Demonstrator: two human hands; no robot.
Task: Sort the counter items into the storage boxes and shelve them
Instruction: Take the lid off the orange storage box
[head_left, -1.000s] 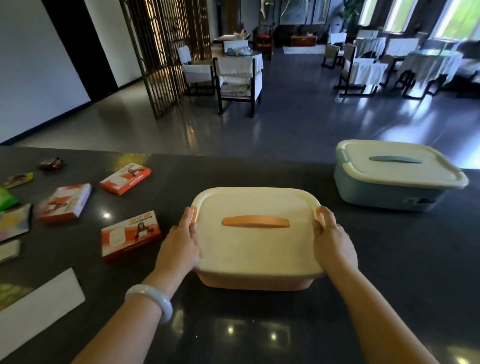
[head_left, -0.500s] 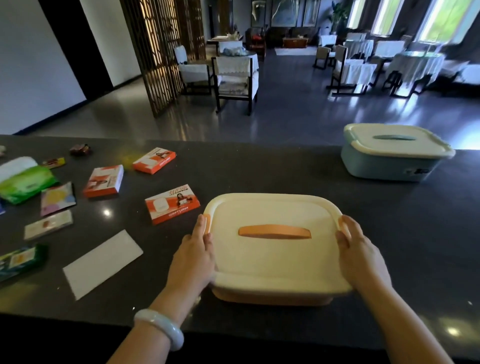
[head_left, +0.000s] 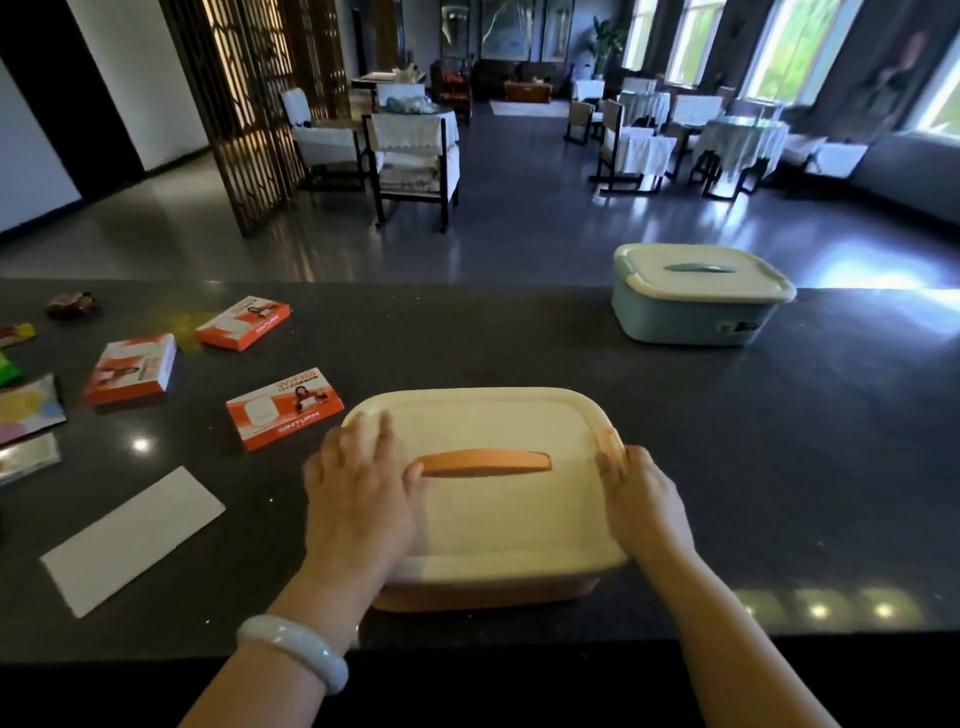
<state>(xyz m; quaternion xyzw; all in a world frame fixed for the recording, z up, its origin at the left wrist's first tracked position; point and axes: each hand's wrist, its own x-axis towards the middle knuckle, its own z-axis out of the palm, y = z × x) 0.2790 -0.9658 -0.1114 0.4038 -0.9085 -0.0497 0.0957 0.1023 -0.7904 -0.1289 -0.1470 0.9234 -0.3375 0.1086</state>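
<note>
An orange storage box (head_left: 488, 592) with a cream lid (head_left: 498, 514) and an orange handle (head_left: 485, 462) sits near the counter's front edge. My left hand (head_left: 361, 493) lies flat on the lid's left side, fingers spread, thumb by the handle. My right hand (head_left: 641, 501) presses against the lid's right edge at the orange clip. A blue box (head_left: 696, 299) with a closed cream lid stands at the back right. Three orange-and-white packets (head_left: 284, 408) (head_left: 132, 369) (head_left: 244, 322) lie to the left.
A white paper strip (head_left: 132, 540) lies at the front left. Several colourful sachets (head_left: 28, 408) and a small wrapped sweet (head_left: 72, 304) sit at the far left. The dark counter (head_left: 779, 467) ends just in front of me; beyond it are chairs and tables.
The orange box has come closer to the counter's front edge. My left hand moved from the lid's left edge up onto its top; my right hand stays at the right edge.
</note>
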